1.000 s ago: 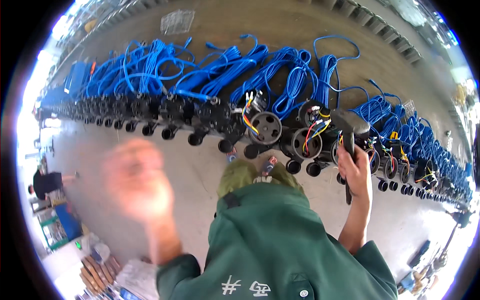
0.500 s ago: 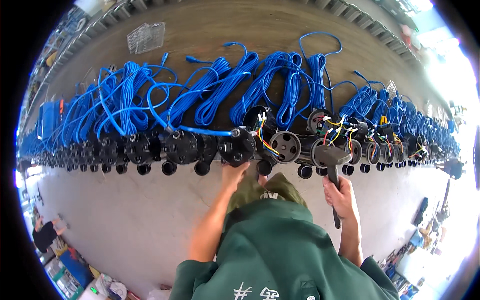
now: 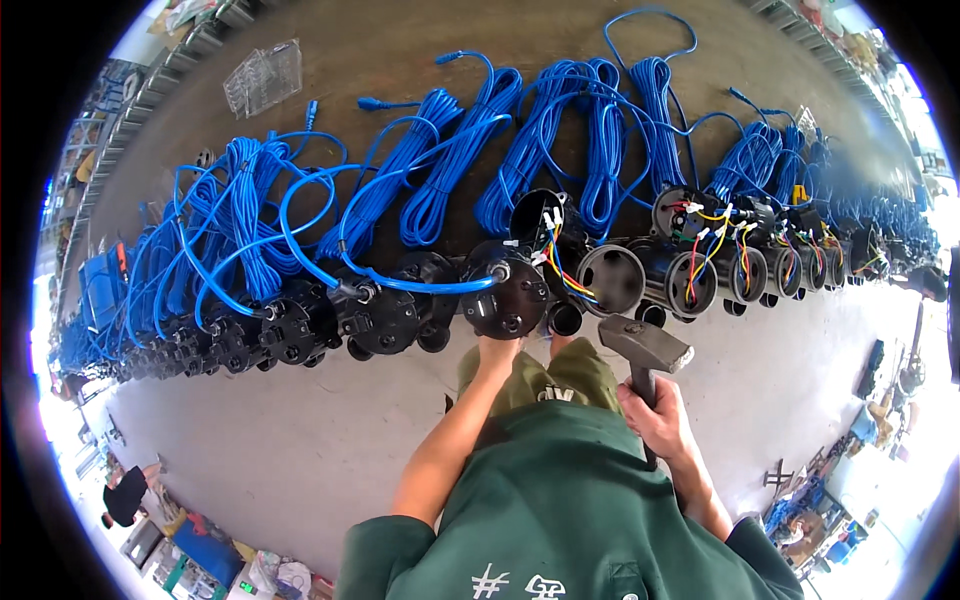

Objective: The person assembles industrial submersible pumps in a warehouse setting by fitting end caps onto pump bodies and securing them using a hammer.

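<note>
hammer (image 3: 645, 347): 1 | hands (image 3: 655, 415): 2 | clear plastic pack (image 3: 263, 76): 1

Floor near you: bare concrete (image 3: 300, 440) from 7 to 9 o'clock gives your left hand (image 3: 497, 350) open passage.
Pump row: black pumps (image 3: 380, 315) stand touching in one line from 9 to 3 o'clock, with no gap to reach through.
Behind row: blue cable coils (image 3: 450, 170) crowd 10 to 2 o'clock, loops lying over pump tops.
Open housings: at 1 o'clock, loose coloured wires (image 3: 560, 265) stick out.
Right side: your right hand (image 3: 655, 415) holds the hammer (image 3: 645, 345) just short of the housings; floor at 3 to 4 o'clock is bare.
Far edge: clutter at 5 and 7 o'clock.
</note>
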{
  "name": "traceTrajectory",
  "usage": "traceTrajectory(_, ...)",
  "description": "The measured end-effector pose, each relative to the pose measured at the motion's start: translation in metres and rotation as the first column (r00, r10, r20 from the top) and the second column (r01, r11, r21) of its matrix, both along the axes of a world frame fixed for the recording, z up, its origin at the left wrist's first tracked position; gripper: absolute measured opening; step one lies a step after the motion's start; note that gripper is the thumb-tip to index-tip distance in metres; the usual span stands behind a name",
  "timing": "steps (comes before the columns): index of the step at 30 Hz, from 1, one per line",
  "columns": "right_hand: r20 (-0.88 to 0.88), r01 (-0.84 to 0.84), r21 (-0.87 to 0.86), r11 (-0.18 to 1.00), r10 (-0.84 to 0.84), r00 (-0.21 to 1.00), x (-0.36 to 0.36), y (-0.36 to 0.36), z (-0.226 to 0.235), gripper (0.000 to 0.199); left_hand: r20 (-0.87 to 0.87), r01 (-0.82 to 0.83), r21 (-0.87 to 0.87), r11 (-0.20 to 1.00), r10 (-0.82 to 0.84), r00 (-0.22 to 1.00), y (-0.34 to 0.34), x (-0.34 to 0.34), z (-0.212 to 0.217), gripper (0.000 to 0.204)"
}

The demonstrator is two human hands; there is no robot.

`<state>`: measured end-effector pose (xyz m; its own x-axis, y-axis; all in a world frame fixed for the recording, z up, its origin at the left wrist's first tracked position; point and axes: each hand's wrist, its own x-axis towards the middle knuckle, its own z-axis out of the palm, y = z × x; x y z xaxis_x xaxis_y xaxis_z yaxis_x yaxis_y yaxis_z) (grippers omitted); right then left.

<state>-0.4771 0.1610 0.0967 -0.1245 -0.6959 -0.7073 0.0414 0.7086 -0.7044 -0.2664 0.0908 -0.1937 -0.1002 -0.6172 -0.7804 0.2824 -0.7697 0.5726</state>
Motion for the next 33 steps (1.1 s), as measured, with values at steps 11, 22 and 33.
traceTrajectory(11, -0.222, -0.072, -0.11, 0.991, 0.046, 0.974, -0.002, -0.021, 0.02, 0.022, 0.007, -0.04, -0.163, 0.986, 0.041, 0.999, -0.021, -0.013, 0.058, 0.03)
traceTrajectory(22, -0.746, -0.3, -0.177, 0.937, 0.071, 0.662, -0.108, -0.058, 0.059, 0.03, 0.264, 0.366, -0.098, 0.925, -0.331, 0.906, -0.024, 0.012, 0.088, 0.023)
traceTrajectory(33, -0.95, -0.652, 0.162, 0.741, 0.296, 0.1, -0.326, -0.25, -0.015, 0.039, 0.604, 0.5, -0.618, 0.606, -0.041, 0.796, -0.061, -0.114, 0.3, 0.021)
